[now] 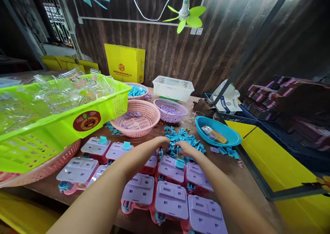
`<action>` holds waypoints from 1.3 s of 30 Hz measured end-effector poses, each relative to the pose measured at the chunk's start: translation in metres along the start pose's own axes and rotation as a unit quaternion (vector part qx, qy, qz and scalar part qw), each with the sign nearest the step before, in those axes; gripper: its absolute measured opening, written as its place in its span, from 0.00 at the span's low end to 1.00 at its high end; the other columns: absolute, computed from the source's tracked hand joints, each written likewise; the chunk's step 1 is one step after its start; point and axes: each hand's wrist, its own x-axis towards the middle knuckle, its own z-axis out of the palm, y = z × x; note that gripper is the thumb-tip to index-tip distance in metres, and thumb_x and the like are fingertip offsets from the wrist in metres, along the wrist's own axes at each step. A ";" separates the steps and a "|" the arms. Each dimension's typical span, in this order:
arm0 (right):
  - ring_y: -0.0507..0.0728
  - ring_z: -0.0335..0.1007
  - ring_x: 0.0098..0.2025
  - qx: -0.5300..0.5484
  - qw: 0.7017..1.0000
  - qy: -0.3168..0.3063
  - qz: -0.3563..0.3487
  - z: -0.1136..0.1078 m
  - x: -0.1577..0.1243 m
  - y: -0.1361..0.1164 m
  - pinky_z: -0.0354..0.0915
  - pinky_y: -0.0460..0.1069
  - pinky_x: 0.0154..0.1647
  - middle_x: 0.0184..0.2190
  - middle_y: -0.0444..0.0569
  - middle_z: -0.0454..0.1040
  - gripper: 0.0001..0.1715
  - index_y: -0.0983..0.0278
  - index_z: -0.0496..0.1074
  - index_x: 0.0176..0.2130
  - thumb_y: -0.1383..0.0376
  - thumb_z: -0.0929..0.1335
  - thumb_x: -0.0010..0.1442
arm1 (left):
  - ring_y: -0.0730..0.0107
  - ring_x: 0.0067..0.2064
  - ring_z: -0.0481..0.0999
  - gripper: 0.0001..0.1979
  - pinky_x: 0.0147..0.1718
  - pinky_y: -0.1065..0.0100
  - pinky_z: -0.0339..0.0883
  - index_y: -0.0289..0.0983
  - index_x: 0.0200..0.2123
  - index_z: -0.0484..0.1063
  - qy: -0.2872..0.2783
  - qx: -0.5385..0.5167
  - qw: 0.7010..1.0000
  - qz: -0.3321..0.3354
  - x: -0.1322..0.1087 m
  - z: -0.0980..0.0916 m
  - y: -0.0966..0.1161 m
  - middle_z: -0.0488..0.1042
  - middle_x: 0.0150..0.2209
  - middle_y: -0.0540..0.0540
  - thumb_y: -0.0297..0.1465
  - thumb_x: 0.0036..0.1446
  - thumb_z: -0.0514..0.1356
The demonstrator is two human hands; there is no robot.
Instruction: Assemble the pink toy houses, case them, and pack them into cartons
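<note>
Both my arms reach forward over a group of several lilac-and-pink plastic boxes [171, 198] lying on the wooden table [233, 174]. My left hand [162, 144] and my right hand [185, 148] meet at a pile of small blue plastic clips [183, 139], fingers curled into the pile. Whether either hand grips a clip is hidden by the fingers. One blue clip [180, 163] sits on the box just below my right hand. Two boxes at the left [96, 146] carry blue clips on top.
A large lime-green crate [62, 122] of clear plastic packaging stands at the left on a pink basket. Behind the pile are a pink basket [139, 119], a purple basket [171, 111], a white basket [173, 88] and a blue dish [218, 131]. A yellow carton [125, 63] stands at the back.
</note>
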 end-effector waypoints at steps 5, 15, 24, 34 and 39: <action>0.55 0.71 0.35 0.103 0.984 0.142 0.039 -0.027 -0.057 0.009 0.65 0.47 0.37 0.36 0.49 0.73 0.11 0.64 0.73 0.35 0.69 0.63 0.52 | 0.71 0.33 0.73 0.10 0.32 0.67 0.70 0.32 0.39 0.69 0.004 -0.032 0.999 -0.024 -0.007 -0.023 -0.004 0.71 0.35 0.48 0.33 0.58 0.58; 0.56 0.69 0.29 0.383 0.896 0.188 0.122 0.041 -0.222 0.019 0.65 0.47 0.29 0.24 0.48 0.74 0.17 0.64 0.74 0.25 0.53 0.66 0.47 | 0.77 0.27 0.68 0.12 0.26 0.75 0.59 0.35 0.31 0.67 0.123 -0.230 0.958 0.123 -0.086 -0.039 0.006 0.67 0.25 0.54 0.34 0.43 0.64; 0.56 0.67 0.30 0.278 0.921 0.263 0.078 0.060 -0.217 0.010 0.62 0.48 0.33 0.26 0.48 0.73 0.15 0.62 0.72 0.26 0.57 0.62 0.54 | 0.77 0.27 0.71 0.18 0.28 0.74 0.64 0.33 0.33 0.67 0.079 -0.436 0.883 0.152 -0.151 0.032 0.020 0.72 0.27 0.51 0.32 0.40 0.69; 0.58 0.64 0.33 0.101 0.921 0.375 0.016 0.077 -0.219 0.008 0.62 0.51 0.35 0.28 0.50 0.70 0.20 0.61 0.72 0.29 0.57 0.57 0.62 | 0.72 0.31 0.74 0.23 0.32 0.71 0.66 0.35 0.37 0.65 0.110 -0.518 0.828 0.186 -0.189 0.085 0.014 0.74 0.29 0.49 0.35 0.40 0.70; 0.59 0.66 0.35 0.228 0.893 0.385 0.036 0.060 -0.213 -0.054 0.64 0.52 0.35 0.35 0.52 0.70 0.21 0.62 0.71 0.41 0.51 0.60 0.59 | 0.74 0.28 0.71 0.22 0.30 0.72 0.65 0.35 0.34 0.66 0.149 -0.525 0.813 0.202 -0.191 0.108 0.024 0.71 0.26 0.52 0.37 0.38 0.71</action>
